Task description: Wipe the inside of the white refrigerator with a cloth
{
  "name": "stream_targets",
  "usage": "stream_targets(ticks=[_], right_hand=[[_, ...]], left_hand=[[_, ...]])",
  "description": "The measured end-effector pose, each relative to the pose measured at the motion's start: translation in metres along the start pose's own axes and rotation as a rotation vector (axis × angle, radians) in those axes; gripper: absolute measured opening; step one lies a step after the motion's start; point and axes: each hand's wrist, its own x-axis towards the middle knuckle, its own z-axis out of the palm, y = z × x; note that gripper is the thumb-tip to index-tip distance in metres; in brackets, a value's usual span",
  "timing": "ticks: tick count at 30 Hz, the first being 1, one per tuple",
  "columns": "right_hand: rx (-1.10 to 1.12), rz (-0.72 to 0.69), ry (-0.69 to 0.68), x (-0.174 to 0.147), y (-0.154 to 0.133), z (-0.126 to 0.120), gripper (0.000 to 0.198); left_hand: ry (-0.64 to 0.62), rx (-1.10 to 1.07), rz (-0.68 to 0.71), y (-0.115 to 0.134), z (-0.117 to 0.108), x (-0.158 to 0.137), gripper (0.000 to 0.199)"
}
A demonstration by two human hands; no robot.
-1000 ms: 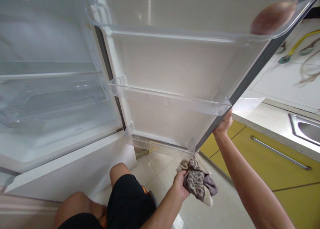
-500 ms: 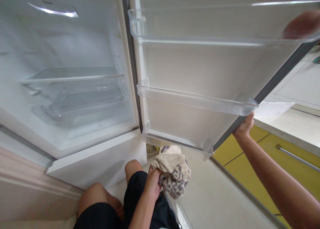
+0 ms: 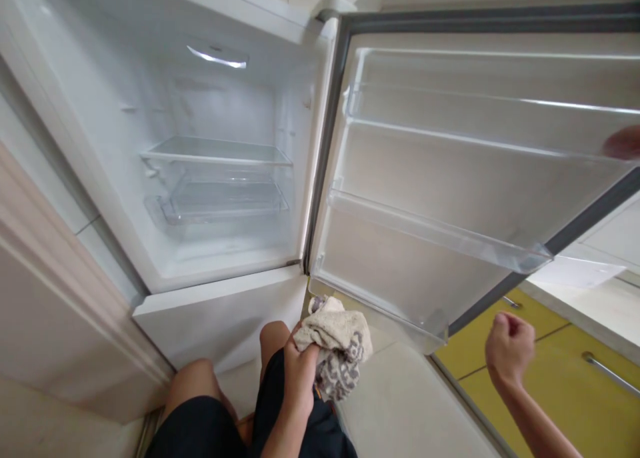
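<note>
**Kid:** Beige and grey cloth (image 3: 336,347), all bunched up. Who has it?

**Helper:** The left hand (image 3: 300,371) does. Its fingers are wrapped tight around the rag, low down by the person's knee, just under the bottom edge of the fridge door (image 3: 450,171).

**Kid:** Was it there a moment ago?

**Helper:** No. A second back the rag hung out more to the right, over the floor. Now it sits closer in, right in front of the black shorts (image 3: 280,425).

**Kid:** And the other hand?

**Helper:** The right hand (image 3: 509,347) was gripping the outer edge of the door. Now it has let go. It is curled into a loose fist with nothing in it, a little way below the door, in front of the yellow cabinet (image 3: 575,391).

**Kid:** So the door is on its own?

**Helper:** Yes, it stands wide open with no hand on it. I think that means it stays open by itself, so both hands are free for the wiping work.

**Kid:** What is inside?

**Helper:** A glass shelf (image 3: 215,151) and a clear drawer (image 3: 225,201) under it. The door has clear door bins (image 3: 425,228) too. We see more of the top of the fridge now, because the head has tipped up.

**Kid:** Has the rag touched the fridge?

**Helper:** Not at this moment. It is near the lowest bin but apart from it.
</note>
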Motion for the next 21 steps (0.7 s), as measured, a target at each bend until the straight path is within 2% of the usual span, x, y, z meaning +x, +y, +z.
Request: stream_targets(ticks=[1,3,4,7,9,11,13,16,21], right_hand=[[-0.024,-0.015,-0.065,-0.018,0.006,-0.005,0.024],[-0.028,-0.121,-0.397,-0.055,0.011,-0.013,0.041],[-0.017,-0.209,-0.55,-0.074,0.007,-0.016,0.04],[0.072,-0.596,-0.865,-0.122,-0.027,-0.021,0.016],[0.16,-0.814,-0.989,-0.145,-0.061,-0.021,0.025],[0.173,-0.934,-1.028,-0.161,-0.092,-0.017,0.038],[0.131,-0.962,-1.012,-0.173,-0.113,-0.009,0.052],[0.086,-0.914,-0.974,-0.184,-0.127,0.005,0.075],[0.211,-0.796,-1.009,-0.192,-0.137,0.023,0.088]], left_hand=[[0.039,0.004,0.051,0.003,-0.001,0.001,0.032],[0.112,0.014,0.142,0.009,-0.005,0.001,0.035],[0.145,0.017,0.173,0.011,-0.006,0.001,0.037],[0.228,0.004,0.197,0.014,-0.007,0.0,0.039],[0.237,-0.014,0.195,0.018,-0.004,-0.003,0.04],[0.195,-0.013,0.204,0.024,0.001,-0.008,0.043],[0.091,-0.001,0.233,0.032,0.006,-0.015,0.048],[-0.106,0.029,0.28,0.042,0.011,-0.027,0.052],[-0.352,0.051,0.365,0.046,0.008,-0.037,0.055]])
